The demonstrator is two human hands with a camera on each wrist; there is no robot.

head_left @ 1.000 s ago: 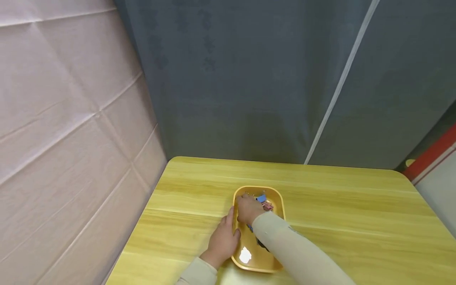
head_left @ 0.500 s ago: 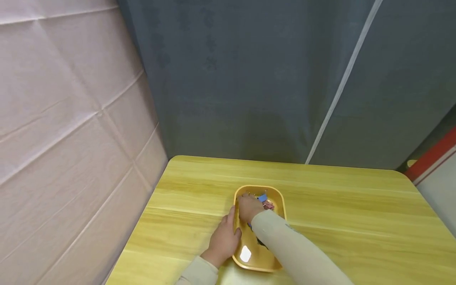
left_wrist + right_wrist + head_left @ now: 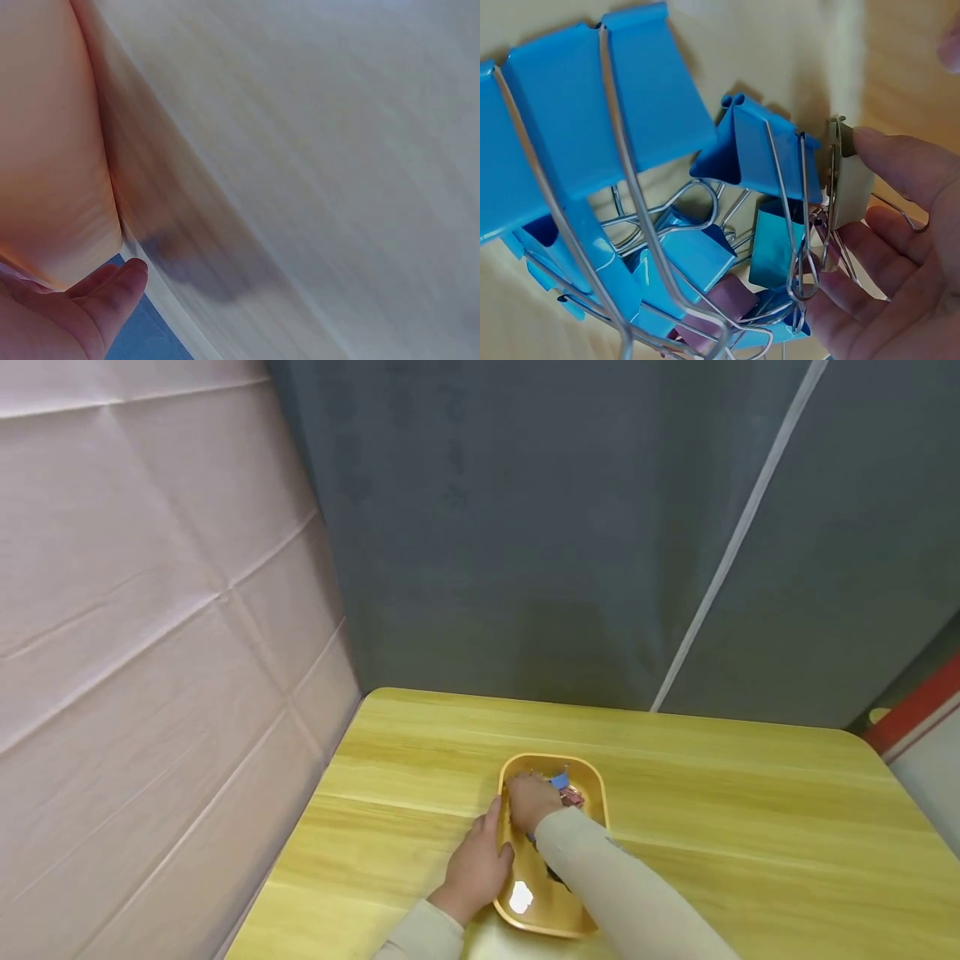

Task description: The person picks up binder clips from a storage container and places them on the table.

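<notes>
An orange tray [image 3: 551, 917] with several binder clips in it stands on the table. Inside its left part, my right hand [image 3: 531, 802] reaches down. The right wrist view shows that hand pinching a pale yellow binder clip [image 3: 853, 187], the thumb at its top and the fingers behind it. Beside it are a blue binder clip [image 3: 761, 146], a teal one [image 3: 774, 247] and a pink one [image 3: 724, 306]; a large blue binder clip [image 3: 592, 112] looms closest to the camera. My left hand [image 3: 474, 864] rests its extended fingers along the tray's left side, thumb tip at the rim.
The wood-patterned table [image 3: 750, 827] reaches around the tray on all sides. A dark grey curtain [image 3: 480, 543] hangs behind it, and a pale creased sheet [image 3: 165, 635] covers the left side. A red band [image 3: 918, 702] shows at the right.
The head view has shifted slightly, so the tray and both hands appear a little farther right. The hands keep nearly the same places at the tray.
</notes>
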